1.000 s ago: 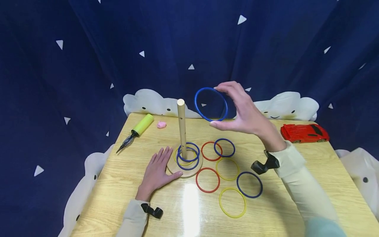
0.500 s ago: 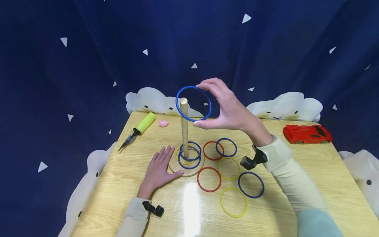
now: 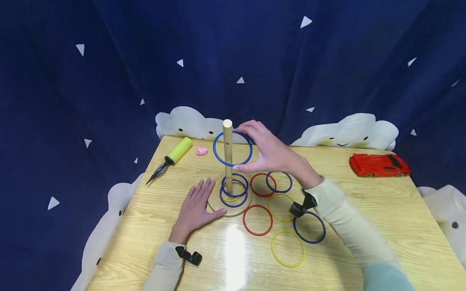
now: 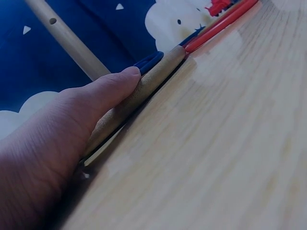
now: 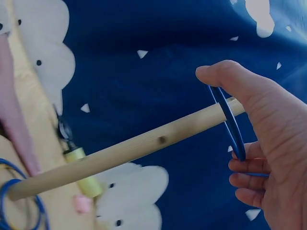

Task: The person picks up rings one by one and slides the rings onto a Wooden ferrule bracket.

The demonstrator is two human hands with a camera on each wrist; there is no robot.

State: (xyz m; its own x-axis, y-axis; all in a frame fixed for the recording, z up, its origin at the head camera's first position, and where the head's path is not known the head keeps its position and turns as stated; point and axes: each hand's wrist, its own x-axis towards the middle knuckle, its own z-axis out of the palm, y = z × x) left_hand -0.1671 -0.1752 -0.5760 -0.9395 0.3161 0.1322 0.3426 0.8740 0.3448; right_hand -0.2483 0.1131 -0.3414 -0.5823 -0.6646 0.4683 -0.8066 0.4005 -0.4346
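Pale wooden post point(image 3: 227, 153) standing on round wooden base point(image 3: 215, 204); left hand point(image 3: 195, 211) lying flat, thumb touching base. Right hand point(image 3: 271, 152), wide-spread, pinching thin blue plastic-looking ring point(image 5: 234, 127); ring just lowered, now encircling post above base.

Head camera looks forward and down at the bench point(image 3: 138, 234); close wrist views, left low, right tilted, share the post point(image 3: 228, 145).
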